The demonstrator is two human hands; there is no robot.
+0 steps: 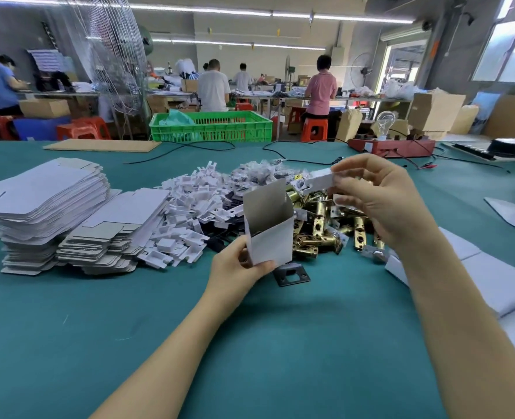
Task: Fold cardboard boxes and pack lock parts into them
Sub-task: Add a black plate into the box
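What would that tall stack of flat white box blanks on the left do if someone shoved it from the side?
The stack of blanks would probably slide apart in layers rather than move as one: its sheets are loose and already sit unevenly. Each sheet looks thin, so likely light and bendy. The green table cover looks like cloth, which may drag on the bottom sheets.

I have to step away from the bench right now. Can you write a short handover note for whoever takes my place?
Left hand holds an opened white box upright, top flap up. Right hand pinches a small white cardboard piece above the brass latches. Flat box blanks are stacked on the left, white inserts in the middle, a dark strike plate below the box. Done: box folded open. Left: fill and close it.
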